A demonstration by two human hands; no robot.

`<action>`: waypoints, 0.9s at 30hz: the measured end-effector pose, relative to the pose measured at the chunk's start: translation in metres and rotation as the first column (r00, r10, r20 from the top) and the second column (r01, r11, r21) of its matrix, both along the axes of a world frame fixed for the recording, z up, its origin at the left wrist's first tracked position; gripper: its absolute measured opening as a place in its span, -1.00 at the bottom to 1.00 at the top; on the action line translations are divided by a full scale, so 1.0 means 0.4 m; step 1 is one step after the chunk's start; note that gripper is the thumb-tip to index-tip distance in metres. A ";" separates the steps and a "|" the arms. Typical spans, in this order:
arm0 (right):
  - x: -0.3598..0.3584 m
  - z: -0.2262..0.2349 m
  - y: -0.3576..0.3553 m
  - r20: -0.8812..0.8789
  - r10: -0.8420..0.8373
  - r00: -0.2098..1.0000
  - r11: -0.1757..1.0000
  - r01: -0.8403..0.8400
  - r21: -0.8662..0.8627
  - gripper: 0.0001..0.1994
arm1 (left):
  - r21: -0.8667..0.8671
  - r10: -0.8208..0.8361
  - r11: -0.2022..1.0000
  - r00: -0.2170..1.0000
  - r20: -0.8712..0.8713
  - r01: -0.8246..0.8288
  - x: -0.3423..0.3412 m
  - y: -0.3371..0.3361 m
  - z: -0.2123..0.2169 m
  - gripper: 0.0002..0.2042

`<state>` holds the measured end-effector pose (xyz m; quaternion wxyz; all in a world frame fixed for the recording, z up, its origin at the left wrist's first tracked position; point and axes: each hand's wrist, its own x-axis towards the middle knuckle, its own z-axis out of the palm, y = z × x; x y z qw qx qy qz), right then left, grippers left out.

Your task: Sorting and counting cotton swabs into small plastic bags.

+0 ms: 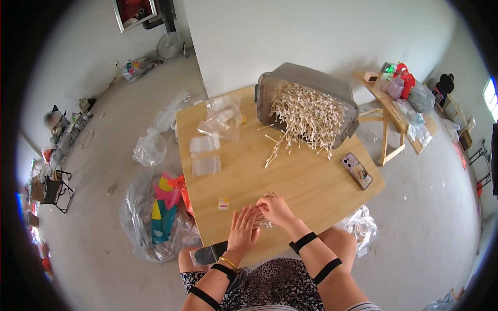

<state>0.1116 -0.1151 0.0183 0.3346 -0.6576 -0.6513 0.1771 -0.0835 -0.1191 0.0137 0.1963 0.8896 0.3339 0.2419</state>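
At the table's near edge lies a small bundle of cotton swabs (263, 223), seemingly inside a clear plastic bag. My left hand (243, 228) rests flat over its left side, fingers stretched out. Curled fingers of my right hand (276, 208) pinch at the bag's upper edge, touching the left fingertips; the exact grip is hidden. Farther off, a grey translucent bin (270, 78) lies tipped on its side, its mouth toward me. Loose cotton swabs (308, 114) fill it and spill onto the table. A small yellow and white label card (223, 203) lies left of my hands.
Flat clear bags (205, 154) and a larger plastic bag (223, 116) lie on the wooden table's (306, 181) left side. A phone (356, 170) lies near its right edge. Big plastic bags (137, 217) sit on the floor at left. A wooden bench (384, 101) stands at right.
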 end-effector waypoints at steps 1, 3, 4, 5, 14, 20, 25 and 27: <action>0.001 0.007 0.007 -0.082 0.014 0.997 1.000 -0.014 0.001 -0.91 | 0.033 -0.017 0.999 0.997 -0.079 0.019 -0.006 -0.001 -0.002 -0.40; 0.036 0.025 0.055 0.014 -0.101 0.995 0.995 0.101 0.022 -0.88 | 0.065 -0.019 0.997 0.988 -0.151 0.029 -0.015 0.006 -0.011 -0.39; 0.064 0.032 0.080 0.099 -0.232 0.968 0.972 0.228 0.050 -0.85 | 0.063 -0.025 0.997 0.984 -0.178 0.037 -0.014 0.004 -0.008 -0.40; 0.094 0.040 0.109 0.147 -0.265 0.953 0.964 0.257 0.073 -0.80 | 0.061 -0.034 0.997 0.978 -0.204 0.047 -0.011 0.004 -0.005 -0.40; 0.295 0.018 0.337 0.519 -0.169 0.838 0.986 0.143 0.090 -0.76 | -0.017 -0.029 1.000 0.983 -0.179 0.027 0.000 0.005 0.009 -0.40; 0.250 0.022 0.336 0.490 -0.059 0.870 0.998 0.070 -0.003 -0.96 | -0.007 -0.019 1.000 0.987 -0.161 0.018 -0.007 0.007 0.018 -0.39; 0.109 0.004 0.176 0.344 0.058 0.937 0.997 -0.071 0.024 -0.94 | -0.002 0.012 1.000 0.991 -0.132 -0.012 -0.009 0.008 0.007 -0.35; 0.048 0.006 0.095 0.299 0.083 0.951 0.996 -0.087 -0.001 -0.94 | 0.010 0.017 1.000 0.993 -0.115 -0.016 -0.004 0.003 0.005 -0.34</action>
